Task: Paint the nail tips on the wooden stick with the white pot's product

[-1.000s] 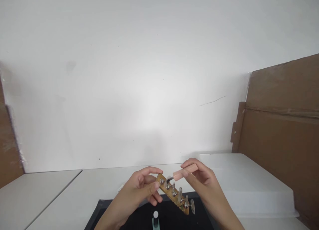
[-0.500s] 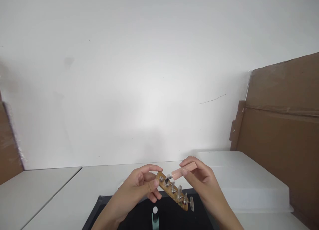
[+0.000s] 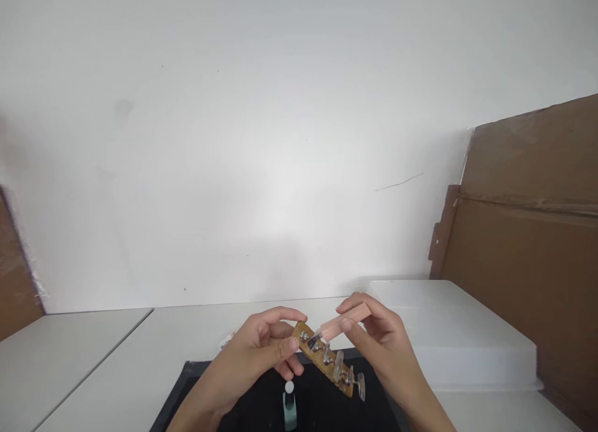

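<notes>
My left hand [image 3: 255, 354] grips the upper end of a tan strip [image 3: 332, 364] between thumb and fingers. The strip slants down to the right, with several silver metal holders along it carrying clear false nails [image 3: 339, 363]. In my right hand [image 3: 385, 335], pinched between thumb and fingers, is a nail polish brush with a square pink handle [image 3: 343, 323]. Its dark bristles [image 3: 314, 340] are at a nail near the strip's upper end; exact contact is too small to tell. Below the strip stands a teal object with a round white top [image 3: 289, 407].
A black mat or tray [image 3: 252, 413] lies under my hands on the white table [image 3: 116, 369]. To the right is a large white box-like block [image 3: 467, 338]. Brown cardboard [image 3: 527, 257] stands at the right, more [image 3: 16, 251] at the left. A white wall [image 3: 280, 139] rises behind.
The brush has shifted slightly left and down along the nail near the strip's upper end. Both hands keep their hold. The whole view has tilted a little.
</notes>
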Action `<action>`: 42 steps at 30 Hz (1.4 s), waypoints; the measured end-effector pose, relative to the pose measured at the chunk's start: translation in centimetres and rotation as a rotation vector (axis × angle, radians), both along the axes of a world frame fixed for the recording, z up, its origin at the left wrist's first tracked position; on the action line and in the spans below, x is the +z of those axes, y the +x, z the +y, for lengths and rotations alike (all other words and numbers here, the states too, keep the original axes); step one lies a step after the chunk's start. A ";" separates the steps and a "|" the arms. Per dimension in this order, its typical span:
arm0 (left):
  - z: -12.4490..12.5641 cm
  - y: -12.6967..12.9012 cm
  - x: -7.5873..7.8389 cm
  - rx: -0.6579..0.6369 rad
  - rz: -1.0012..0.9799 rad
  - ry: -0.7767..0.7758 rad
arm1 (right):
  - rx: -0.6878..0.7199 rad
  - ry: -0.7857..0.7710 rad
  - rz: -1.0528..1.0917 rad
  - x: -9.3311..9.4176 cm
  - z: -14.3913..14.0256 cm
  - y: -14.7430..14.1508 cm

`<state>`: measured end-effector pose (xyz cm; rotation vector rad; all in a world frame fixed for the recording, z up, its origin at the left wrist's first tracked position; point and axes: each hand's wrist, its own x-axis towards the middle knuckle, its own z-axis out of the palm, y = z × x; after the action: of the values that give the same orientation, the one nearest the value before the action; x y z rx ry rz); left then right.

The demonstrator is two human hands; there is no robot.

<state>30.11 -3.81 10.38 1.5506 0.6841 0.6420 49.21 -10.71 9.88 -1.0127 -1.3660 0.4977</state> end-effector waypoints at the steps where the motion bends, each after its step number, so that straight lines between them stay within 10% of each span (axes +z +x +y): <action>1: 0.0 0.0 0.0 0.002 0.002 -0.001 | -0.016 -0.006 -0.008 0.1 0.1 0.0; 42: 0.2 -0.1 0.3 0.025 -0.037 -0.042 | -0.100 0.069 -0.035 0.0 -0.1 1.3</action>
<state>30.02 -3.62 10.67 1.4900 0.6860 0.6698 50.52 -10.81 9.86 -1.0318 -1.3472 0.3580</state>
